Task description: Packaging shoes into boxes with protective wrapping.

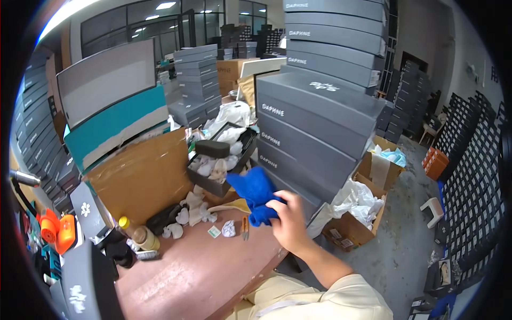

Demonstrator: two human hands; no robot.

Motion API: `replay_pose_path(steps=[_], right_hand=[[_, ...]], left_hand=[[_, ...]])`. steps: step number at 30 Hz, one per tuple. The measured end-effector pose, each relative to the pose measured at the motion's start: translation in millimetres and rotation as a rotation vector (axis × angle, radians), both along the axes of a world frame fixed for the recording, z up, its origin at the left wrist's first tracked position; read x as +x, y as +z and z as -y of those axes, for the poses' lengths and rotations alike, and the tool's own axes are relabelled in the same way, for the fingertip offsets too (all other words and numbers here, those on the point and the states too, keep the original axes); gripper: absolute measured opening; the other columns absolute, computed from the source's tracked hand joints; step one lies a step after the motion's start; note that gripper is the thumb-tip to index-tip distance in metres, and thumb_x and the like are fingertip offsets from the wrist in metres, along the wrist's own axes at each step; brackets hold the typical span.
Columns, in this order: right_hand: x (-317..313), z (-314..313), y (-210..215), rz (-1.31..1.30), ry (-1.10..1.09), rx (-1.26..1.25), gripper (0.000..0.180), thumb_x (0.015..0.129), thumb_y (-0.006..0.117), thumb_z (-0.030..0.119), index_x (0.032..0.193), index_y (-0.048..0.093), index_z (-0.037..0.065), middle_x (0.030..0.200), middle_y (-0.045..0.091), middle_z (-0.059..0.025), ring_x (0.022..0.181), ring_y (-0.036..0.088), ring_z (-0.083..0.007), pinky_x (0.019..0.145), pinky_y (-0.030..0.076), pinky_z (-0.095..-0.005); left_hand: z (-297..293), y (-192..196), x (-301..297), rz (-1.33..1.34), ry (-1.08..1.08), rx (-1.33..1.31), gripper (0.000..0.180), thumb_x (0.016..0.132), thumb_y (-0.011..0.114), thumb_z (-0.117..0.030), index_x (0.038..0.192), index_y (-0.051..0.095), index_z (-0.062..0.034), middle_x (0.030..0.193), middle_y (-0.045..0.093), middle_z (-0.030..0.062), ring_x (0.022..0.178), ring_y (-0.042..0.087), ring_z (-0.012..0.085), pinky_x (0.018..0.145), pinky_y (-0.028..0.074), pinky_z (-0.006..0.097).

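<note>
Gripping a bright blue, soft-looking folded cloth (253, 192) by its right end: that's the person's right hand (288, 218), as seen in the head view, the only angle I've got. Fingers clamped on the cloth, thumb side hidden from me. Left hand out of view, so can't tell what it's doing.

Cloth sits over the far right part of the reddish-brown counter (186, 277), just left of the tall stack of dark grey cardboard boxes (314, 141). Open dark box with crumpled paper (217, 187) lies right behind it. Can't tell whether cloth touches either.

Handling notes, my judgement: one-sided grip leaves the left end loose, so bunch it or add the other hand for a flat fold. Watch the slim orange-handled tool (245, 228) and crumpled white paper ball (228, 229) near the cloth's lower edge; a dangling corner could sweep both. Steer clear of the box corner, a side knock might shift the stack. If wiping, the bare near area suits best; the cluttered left side, with the yellow-capped bottle (142, 236), needs more care.
</note>
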State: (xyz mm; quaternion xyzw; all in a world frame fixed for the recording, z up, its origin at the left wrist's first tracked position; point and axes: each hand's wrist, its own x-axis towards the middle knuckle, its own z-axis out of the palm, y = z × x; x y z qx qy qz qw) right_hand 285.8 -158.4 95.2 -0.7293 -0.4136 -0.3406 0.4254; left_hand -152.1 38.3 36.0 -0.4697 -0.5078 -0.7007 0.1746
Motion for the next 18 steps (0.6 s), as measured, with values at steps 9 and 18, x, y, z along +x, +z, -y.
replay_pose_path(steps=[9,18], right_hand=[[13.0,147.9,220.2,0.265,-0.466,-0.043,0.04,0.082,0.065,0.016,0.116,0.051,-0.001,0.107,0.059,-0.0196,0.102,0.056,-0.0357,0.088,0.043,-0.038],[66.1,164.0,249.0,-0.116,-0.24,-0.656,0.05,0.094,0.044,0.037,0.13,0.041,0.002,0.116,0.055,-0.0238,0.107,0.053,-0.0389,0.094,0.04,-0.0406]], left_hand=[[119.1,-97.7,82.7,-0.351,-0.397,-0.392,0.039,0.081,0.071,-0.032,0.074,0.049,-0.0011,0.067,0.046,0.009,0.055,0.044,0.0229,0.052,0.041,0.033],[58.7,44.6,95.8,-0.074,-0.933,-0.207,0.038,0.082,0.069,-0.033,0.081,0.052,0.0014,0.072,0.052,0.0115,0.056,0.047,0.023,0.052,0.041,0.033]])
